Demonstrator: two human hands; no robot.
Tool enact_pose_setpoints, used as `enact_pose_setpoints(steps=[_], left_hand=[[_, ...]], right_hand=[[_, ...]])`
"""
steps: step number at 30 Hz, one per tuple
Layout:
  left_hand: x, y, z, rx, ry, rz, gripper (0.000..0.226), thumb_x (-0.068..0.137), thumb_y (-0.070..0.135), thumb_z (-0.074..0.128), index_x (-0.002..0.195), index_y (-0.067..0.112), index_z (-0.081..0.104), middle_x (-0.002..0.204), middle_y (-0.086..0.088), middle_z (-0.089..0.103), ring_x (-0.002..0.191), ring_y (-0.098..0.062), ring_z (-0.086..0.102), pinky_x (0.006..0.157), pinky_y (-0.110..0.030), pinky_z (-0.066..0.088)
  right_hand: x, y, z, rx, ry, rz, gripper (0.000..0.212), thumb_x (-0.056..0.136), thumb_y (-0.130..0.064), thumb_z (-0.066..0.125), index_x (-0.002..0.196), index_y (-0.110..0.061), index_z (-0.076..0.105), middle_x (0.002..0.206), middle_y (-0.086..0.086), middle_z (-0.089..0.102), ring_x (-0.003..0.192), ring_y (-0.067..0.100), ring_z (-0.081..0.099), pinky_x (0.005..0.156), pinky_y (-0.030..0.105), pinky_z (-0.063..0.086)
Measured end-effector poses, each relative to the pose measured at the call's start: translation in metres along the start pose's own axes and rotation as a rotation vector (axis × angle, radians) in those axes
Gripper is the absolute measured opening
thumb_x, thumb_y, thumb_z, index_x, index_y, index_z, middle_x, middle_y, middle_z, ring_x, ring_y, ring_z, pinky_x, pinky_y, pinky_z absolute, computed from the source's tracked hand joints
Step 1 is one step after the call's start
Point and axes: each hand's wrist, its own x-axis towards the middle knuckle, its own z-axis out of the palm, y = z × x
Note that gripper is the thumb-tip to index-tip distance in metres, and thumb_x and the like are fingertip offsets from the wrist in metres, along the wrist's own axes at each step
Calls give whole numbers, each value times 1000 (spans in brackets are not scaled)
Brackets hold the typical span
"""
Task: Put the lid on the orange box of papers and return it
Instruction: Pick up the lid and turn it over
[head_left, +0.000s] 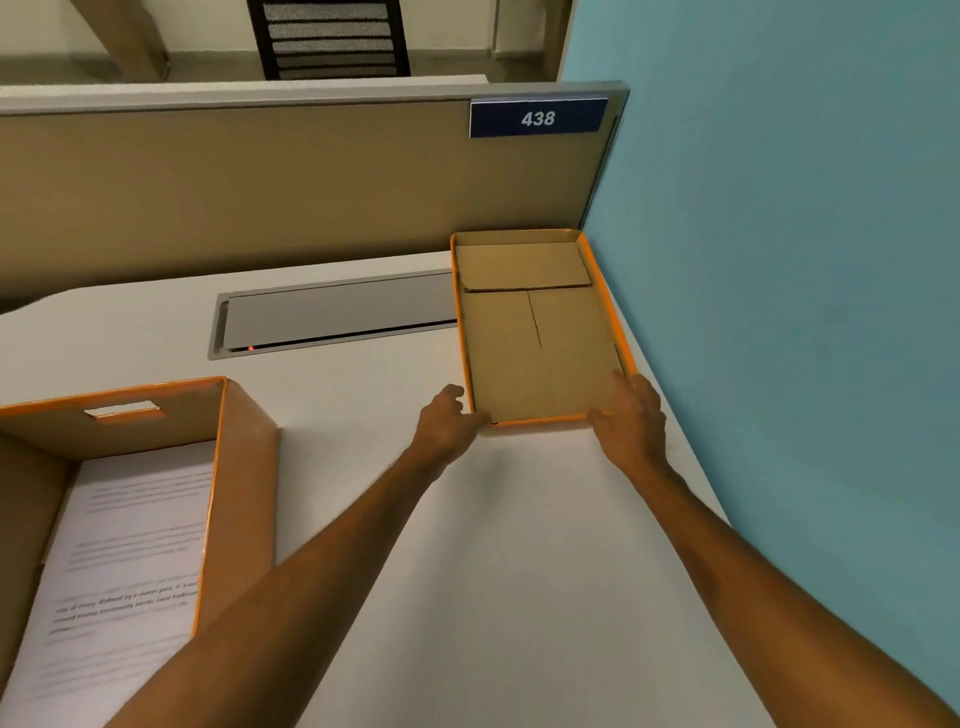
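Note:
The orange lid (535, 332) lies upside down at the desk's far right corner, its brown cardboard inside facing up. My left hand (448, 422) touches its near left corner, fingers curled against the rim. My right hand (631, 418) rests on its near right corner, fingers over the edge. Whether either hand grips the lid firmly is unclear. The open orange box (244, 467) stands at the near left with printed papers (119, 571) inside; a handle slot shows in its far wall.
The white desk (519, 545) carries a grey cable hatch (337, 312) behind the middle. A tan partition (260, 182) with a "438" sign (538, 118) runs along the back. A blue wall (805, 260) borders the right side.

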Motion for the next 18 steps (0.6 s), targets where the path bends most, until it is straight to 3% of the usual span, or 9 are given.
enact_pose_setpoints(steps=[3, 5, 8, 10, 13, 16, 18], left_hand=[[12, 3, 9, 13, -12, -32, 63, 89, 24, 66, 145, 10, 41, 141, -13, 54, 122, -30, 56, 86, -31, 47], [17, 4, 13, -4, -15, -46, 58, 88, 22, 65, 141, 9, 44, 134, -13, 59, 114, -31, 60, 87, -36, 52], [25, 5, 17, -155, 3, -122, 59, 87, 14, 66, 141, 8, 43, 132, -13, 55, 114, -32, 59, 96, -45, 54], [31, 7, 16, -319, 16, -214, 45, 87, 9, 65, 129, 4, 50, 124, -15, 55, 107, -30, 60, 95, -44, 55], [36, 9, 8, -428, 16, -299, 9, 87, 0, 62, 93, 3, 58, 103, -17, 56, 88, -28, 55, 84, -37, 54], [35, 8, -3, -451, -43, -270, 18, 87, -12, 56, 95, 4, 60, 100, -16, 62, 84, -26, 63, 69, -26, 58], [31, 10, -11, -523, -88, -257, 27, 89, -16, 53, 106, 5, 58, 101, -13, 66, 85, -22, 67, 57, -23, 59]], right_hand=[[13, 13, 2, 21, -35, 101, 76, 95, -29, 62, 157, -10, 21, 162, 22, 19, 148, 40, 21, 117, 54, 25], [21, 19, 2, 91, -66, 145, 79, 95, -29, 62, 157, -11, 18, 161, 20, 24, 145, 39, 28, 115, 54, 31], [28, 18, 1, 205, -49, 177, 72, 92, -24, 63, 153, -9, 28, 150, 19, 39, 133, 40, 45, 105, 52, 44], [34, 17, -2, 232, -26, 221, 66, 91, -21, 63, 149, -6, 35, 145, 20, 43, 128, 40, 49, 102, 49, 46], [45, 21, -13, 250, 47, 285, 44, 87, -3, 56, 130, 8, 53, 127, 28, 60, 114, 45, 58, 93, 51, 51], [53, 25, -25, 336, 94, 309, 29, 79, 5, 50, 98, 4, 73, 99, 24, 73, 91, 42, 68, 79, 52, 59], [54, 25, -31, 393, 87, 326, 33, 82, 4, 52, 98, -10, 77, 100, 11, 75, 84, 29, 69, 76, 43, 61]])
